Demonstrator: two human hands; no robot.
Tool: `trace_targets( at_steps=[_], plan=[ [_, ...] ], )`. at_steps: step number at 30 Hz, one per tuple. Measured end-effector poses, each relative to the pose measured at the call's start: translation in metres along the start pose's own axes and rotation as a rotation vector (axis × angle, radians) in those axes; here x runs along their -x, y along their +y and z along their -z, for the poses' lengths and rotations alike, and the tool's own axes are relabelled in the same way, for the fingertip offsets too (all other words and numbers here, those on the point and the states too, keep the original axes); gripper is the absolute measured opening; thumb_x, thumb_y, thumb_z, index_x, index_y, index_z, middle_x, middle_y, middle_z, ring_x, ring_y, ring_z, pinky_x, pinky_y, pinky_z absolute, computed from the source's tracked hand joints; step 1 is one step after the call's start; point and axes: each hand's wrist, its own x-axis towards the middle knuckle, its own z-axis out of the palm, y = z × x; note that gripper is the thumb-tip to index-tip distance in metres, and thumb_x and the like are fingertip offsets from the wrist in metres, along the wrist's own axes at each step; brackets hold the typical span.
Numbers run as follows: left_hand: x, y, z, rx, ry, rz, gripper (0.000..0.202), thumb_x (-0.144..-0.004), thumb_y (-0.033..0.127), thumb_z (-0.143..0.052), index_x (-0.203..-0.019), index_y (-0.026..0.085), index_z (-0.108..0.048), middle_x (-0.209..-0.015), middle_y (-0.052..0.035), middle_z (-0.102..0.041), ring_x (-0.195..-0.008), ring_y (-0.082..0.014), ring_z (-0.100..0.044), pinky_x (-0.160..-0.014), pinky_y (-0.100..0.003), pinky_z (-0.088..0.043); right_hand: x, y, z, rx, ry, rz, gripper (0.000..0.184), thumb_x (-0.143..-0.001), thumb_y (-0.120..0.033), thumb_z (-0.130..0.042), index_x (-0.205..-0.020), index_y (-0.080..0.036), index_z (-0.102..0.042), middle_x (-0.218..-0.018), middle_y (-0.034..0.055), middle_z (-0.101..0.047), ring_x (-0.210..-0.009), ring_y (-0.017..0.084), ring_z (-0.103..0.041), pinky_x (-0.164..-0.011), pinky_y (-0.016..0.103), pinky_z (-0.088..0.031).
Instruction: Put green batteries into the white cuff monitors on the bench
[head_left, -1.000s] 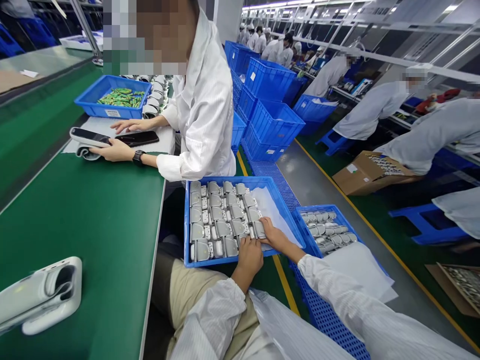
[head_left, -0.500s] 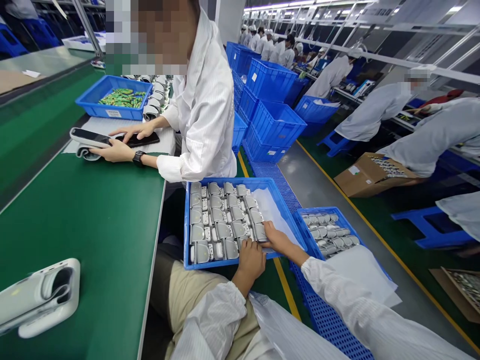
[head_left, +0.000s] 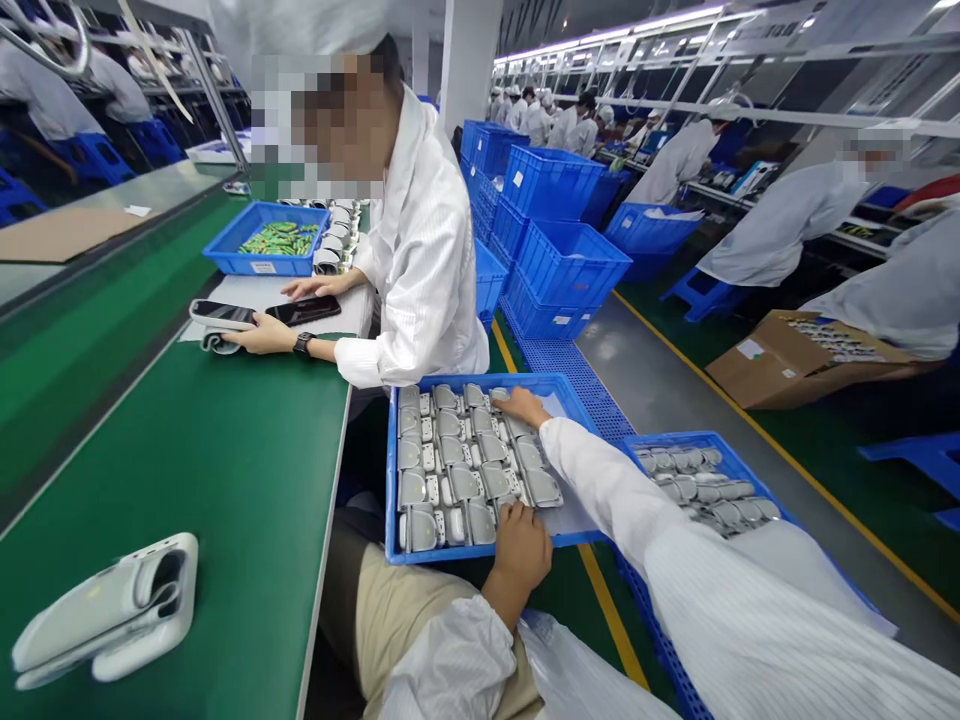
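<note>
A blue tray lies across my lap, filled with rows of white devices with curved grey straps. My left hand is curled over the tray's near rim, its fingertips beside the nearest devices. At the far end of the right-hand row, my right hand has its fingers closed at a grey strap piece, which they partly hide. White sheet lining shows along the tray's right side. Another white device with a grey strap lies on the green table to my left.
A co-worker sits ahead at the green table, handling a device by a blue bin of green parts. A second blue tray of devices stands at right. Stacked blue crates and a cardboard box stand beyond.
My right hand has moved from the tray's near right part to the far end of the right-hand row. My left hand stays at the near rim. The view has shifted slightly.
</note>
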Motion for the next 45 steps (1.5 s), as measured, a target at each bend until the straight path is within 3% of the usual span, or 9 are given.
trace_targets(
  at_steps=[4, 9, 13, 27, 31, 34, 38, 41, 45],
  plan=[
    [-0.001, -0.002, 0.0, 0.011, -0.005, 0.006, 0.03, -0.103, 0.028, -0.052, -0.103, 0.012, -0.077, -0.117, -0.0157, -0.075, -0.116, -0.03, -0.063, -0.108, -0.05, -0.046, -0.02, -0.001, -0.011, -0.007, -0.052, -0.026, 0.076, -0.091, -0.068, -0.074, -0.128, -0.002, -0.073, -0.128, 0.03, -0.071, -0.121, 0.038, -0.069, -0.099, 0.041, -0.052],
    [-0.004, -0.002, -0.004, 0.04, -0.004, 0.019, 0.031, -0.102, 0.025, -0.05, -0.105, 0.01, -0.077, -0.117, -0.0166, -0.074, -0.118, -0.0312, -0.062, -0.109, -0.05, -0.045, -0.033, 0.025, -0.006, -0.003, 0.002, -0.065, 0.073, -0.099, -0.064, -0.062, -0.136, -0.002, -0.07, -0.136, 0.0316, -0.067, -0.125, 0.039, -0.067, -0.1, 0.042, -0.052],
    [-0.004, -0.002, -0.004, 0.042, -0.013, 0.02, 0.031, -0.101, 0.025, -0.05, -0.106, 0.01, -0.077, -0.118, -0.0173, -0.073, -0.118, -0.032, -0.061, -0.108, -0.051, -0.044, -0.035, 0.041, -0.01, -0.021, -0.008, -0.067, 0.072, -0.098, -0.063, -0.066, -0.132, -0.001, -0.072, -0.133, 0.0307, -0.069, -0.121, 0.038, -0.068, -0.099, 0.041, -0.053],
    [-0.002, -0.002, -0.004, 0.064, -0.01, 0.012, 0.028, -0.1, 0.024, -0.05, -0.104, 0.01, -0.074, -0.114, -0.0175, -0.073, -0.112, -0.0312, -0.06, -0.104, -0.05, -0.043, -0.025, 0.036, -0.029, -0.029, 0.041, -0.023, 0.069, -0.1, -0.067, -0.062, -0.128, -0.005, -0.073, -0.126, 0.0279, -0.073, -0.122, 0.038, -0.07, -0.098, 0.035, -0.052],
    [-0.001, -0.002, -0.002, 0.081, -0.018, 0.017, 0.028, -0.1, 0.025, -0.05, -0.109, 0.01, -0.073, -0.116, -0.0172, -0.073, -0.112, -0.0308, -0.06, -0.104, -0.05, -0.042, -0.001, 0.038, -0.028, -0.032, 0.093, -0.033, 0.082, -0.103, -0.072, -0.052, -0.149, -0.004, -0.058, -0.139, 0.0291, -0.066, -0.131, 0.039, -0.064, -0.103, 0.037, -0.05],
    [-0.002, 0.0, 0.0, 0.089, -0.018, 0.026, 0.036, -0.103, 0.032, -0.048, -0.12, 0.009, -0.071, -0.122, -0.0177, -0.072, -0.116, -0.0317, -0.06, -0.107, -0.05, -0.041, 0.041, 0.045, -0.034, -0.024, 0.122, -0.011, 0.09, -0.101, -0.077, -0.051, -0.16, -0.009, -0.045, -0.146, 0.0277, -0.06, -0.136, 0.04, -0.06, -0.107, 0.04, -0.049],
    [-0.004, 0.006, -0.004, 0.092, -0.014, 0.064, 0.055, -0.103, 0.049, -0.05, -0.134, 0.007, -0.069, -0.128, -0.0228, -0.069, -0.123, -0.0384, -0.057, -0.11, -0.056, -0.039, 0.1, 0.058, -0.059, -0.004, 0.109, -0.005, 0.09, -0.099, -0.074, -0.056, -0.163, -0.014, -0.038, -0.142, 0.0245, -0.062, -0.132, 0.041, -0.062, -0.107, 0.045, -0.048],
    [-0.005, 0.01, -0.011, 0.093, -0.013, 0.093, 0.064, -0.103, 0.052, -0.048, -0.143, 0.005, -0.065, -0.135, -0.0246, -0.066, -0.129, -0.0405, -0.053, -0.116, -0.058, -0.034, 0.122, 0.059, -0.076, 0.006, 0.129, -0.042, 0.08, -0.101, -0.065, -0.059, -0.159, -0.014, -0.04, -0.139, 0.0231, -0.064, -0.131, 0.04, -0.062, -0.105, 0.045, -0.049],
    [-0.005, 0.012, -0.017, 0.087, -0.032, 0.123, 0.068, -0.103, 0.054, -0.045, -0.147, 0.005, -0.062, -0.139, -0.0236, -0.064, -0.131, -0.0398, -0.051, -0.118, -0.056, -0.032, 0.121, 0.053, -0.079, -0.002, 0.143, -0.107, 0.056, -0.106, -0.051, -0.053, -0.144, -0.009, -0.051, -0.135, 0.0241, -0.065, -0.124, 0.037, -0.067, -0.1, 0.042, -0.051]
  ],
)
